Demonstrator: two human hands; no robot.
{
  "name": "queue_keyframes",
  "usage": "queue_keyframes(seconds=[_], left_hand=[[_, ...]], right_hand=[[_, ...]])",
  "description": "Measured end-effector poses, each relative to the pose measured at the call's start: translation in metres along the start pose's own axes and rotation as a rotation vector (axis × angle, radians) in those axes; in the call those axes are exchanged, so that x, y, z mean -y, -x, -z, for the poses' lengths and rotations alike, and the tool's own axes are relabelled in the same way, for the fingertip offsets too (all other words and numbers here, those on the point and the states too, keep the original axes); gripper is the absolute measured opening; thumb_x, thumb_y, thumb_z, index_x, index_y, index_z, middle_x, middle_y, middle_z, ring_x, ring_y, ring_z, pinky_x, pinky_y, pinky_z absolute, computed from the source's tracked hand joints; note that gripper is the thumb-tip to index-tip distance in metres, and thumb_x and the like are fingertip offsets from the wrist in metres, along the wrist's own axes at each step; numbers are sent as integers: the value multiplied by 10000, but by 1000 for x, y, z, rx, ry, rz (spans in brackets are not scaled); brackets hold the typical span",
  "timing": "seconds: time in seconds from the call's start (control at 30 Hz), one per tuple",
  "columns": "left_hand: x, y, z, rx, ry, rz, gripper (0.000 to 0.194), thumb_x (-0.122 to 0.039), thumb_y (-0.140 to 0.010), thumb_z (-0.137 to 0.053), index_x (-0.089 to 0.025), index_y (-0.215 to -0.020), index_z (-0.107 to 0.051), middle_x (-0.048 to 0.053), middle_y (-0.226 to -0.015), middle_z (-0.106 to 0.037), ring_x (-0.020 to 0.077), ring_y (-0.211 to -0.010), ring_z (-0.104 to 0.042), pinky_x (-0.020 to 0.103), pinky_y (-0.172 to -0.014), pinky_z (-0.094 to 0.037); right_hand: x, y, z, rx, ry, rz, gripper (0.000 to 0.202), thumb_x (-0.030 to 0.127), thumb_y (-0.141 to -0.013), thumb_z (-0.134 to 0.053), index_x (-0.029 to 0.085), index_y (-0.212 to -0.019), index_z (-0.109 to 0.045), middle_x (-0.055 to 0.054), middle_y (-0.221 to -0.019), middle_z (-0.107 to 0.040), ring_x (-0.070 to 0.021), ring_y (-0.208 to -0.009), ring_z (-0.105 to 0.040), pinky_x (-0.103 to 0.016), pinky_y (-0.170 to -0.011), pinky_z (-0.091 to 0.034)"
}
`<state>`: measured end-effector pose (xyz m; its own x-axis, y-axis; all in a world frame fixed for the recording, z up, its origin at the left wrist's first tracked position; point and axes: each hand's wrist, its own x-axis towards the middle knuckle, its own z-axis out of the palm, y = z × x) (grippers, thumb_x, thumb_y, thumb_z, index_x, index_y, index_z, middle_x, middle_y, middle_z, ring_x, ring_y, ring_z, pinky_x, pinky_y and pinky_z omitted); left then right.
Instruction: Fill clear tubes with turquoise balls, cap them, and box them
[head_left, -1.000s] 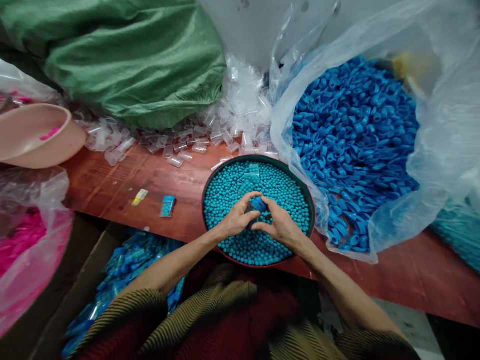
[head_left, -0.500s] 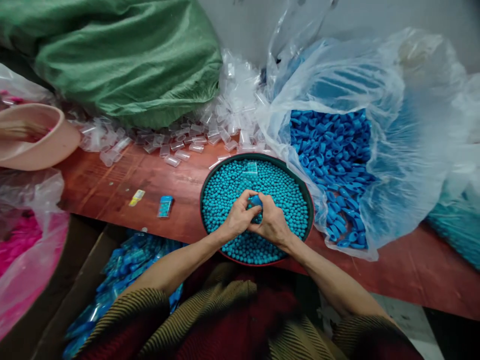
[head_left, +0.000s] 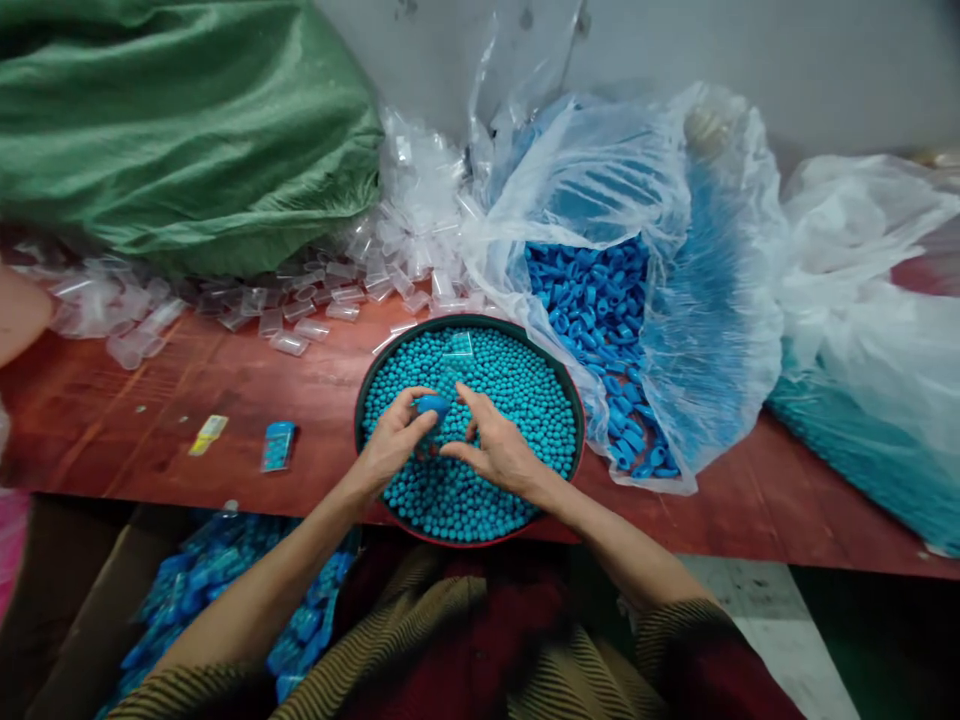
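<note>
My left hand [head_left: 395,437] is closed around a small container with a blue cap [head_left: 433,405], its lower part mostly hidden by my fingers. Just to the right, my right hand [head_left: 496,447] is open, thumb and fingers apart, with nothing visible in it. Both hands are over a round dark tub [head_left: 363,402] filled with turquoise beads [head_left: 517,400]. A clear plastic tube [head_left: 458,345] lies on the beads near the far rim. Left of the tub, a blue-capped container holding beads [head_left: 278,446] lies on the red table [head_left: 172,370].
Loose clear tubes [head_left: 300,325] spread along the back beside a green sack [head_left: 225,130]. An open plastic bag [head_left: 720,300] spills blue caps [head_left: 600,310] at right. A bag of turquoise beads [head_left: 847,470] is farther right. Below the table edge are filled blue containers [head_left: 187,590].
My right hand has come away from the blue-capped container and opened. My left hand keeps hold of it. The view has turned to the right.
</note>
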<state>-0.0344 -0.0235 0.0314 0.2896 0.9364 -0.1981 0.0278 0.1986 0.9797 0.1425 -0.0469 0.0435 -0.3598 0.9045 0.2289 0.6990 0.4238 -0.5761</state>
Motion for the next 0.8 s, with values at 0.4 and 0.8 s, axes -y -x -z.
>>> queue_keyframes(seconds=[0.4,0.8], left_hand=[[16,19,109,-846,-932,-221,481,-353,-785,-506,-118,-1205,-498,143,-1189,-584,296,-1103,-538,468,-962,-422],[19,-68,-14,-144,-943,-187,325,-339,-848,-536,-189,-1137,-544,89,-1069,-623,222,-962,-598,316,-840,-445]], right_hand=[[-152,-52,115,-104,516,-616,431,316,-840,-479,117,-1213,-559,-157,-1072,-670,-292,-1010,-602,-369,-840,-446],[-151,-65,112,76,575,-702,313,260,-790,-486,135,-1032,-641,-135,-1061,-678,-251,-973,-622,-304,-764,-453]])
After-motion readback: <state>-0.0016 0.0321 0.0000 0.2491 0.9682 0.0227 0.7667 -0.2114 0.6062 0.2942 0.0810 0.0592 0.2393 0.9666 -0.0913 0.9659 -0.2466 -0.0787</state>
